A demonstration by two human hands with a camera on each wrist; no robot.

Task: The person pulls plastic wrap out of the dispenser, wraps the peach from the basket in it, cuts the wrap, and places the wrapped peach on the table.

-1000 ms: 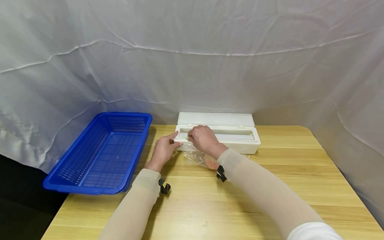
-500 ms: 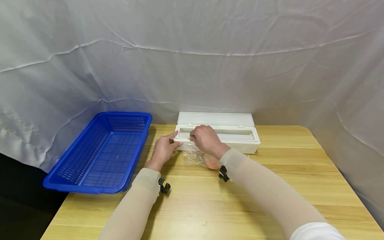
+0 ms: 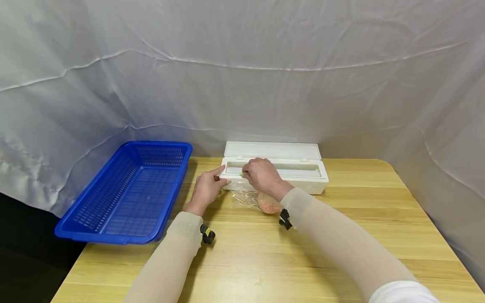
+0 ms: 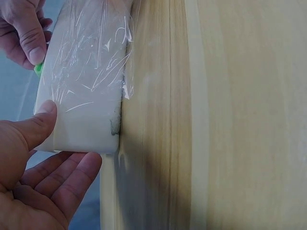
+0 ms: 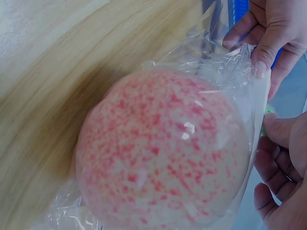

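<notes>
A long white cling film dispenser (image 3: pixel 307 185) stands at the table's back, its lid (image 3: pixel 273 150) tipped back. My left hand (image 3: pixel 205 190) holds its left end, thumb on the front and fingers at the end face, as the left wrist view shows. Thumb and fingers of my right hand (image 3: pixel 261 174) pinch a small green slide cutter (image 4: pixel 38 69) on the front top edge. Clear film (image 3: pixel 244 198) hangs down the front onto the table. Against it sits a round pale fruit-like thing (image 5: pixel 158 148) with red speckles, film over and around it, partly under my right wrist in the head view.
A blue plastic basket (image 3: pixel 161 223) with perforated sides stands at the left, reaching past the table's left edge. The wooden table (image 3: pixel 242 265) extends toward me and to the right. A grey-white cloth (image 3: pixel 242 92) hangs close behind the dispenser.
My right hand has slid a little to the right along the dispenser's edge, the green slide cutter moving with it. My left hand has stayed at the left end.
</notes>
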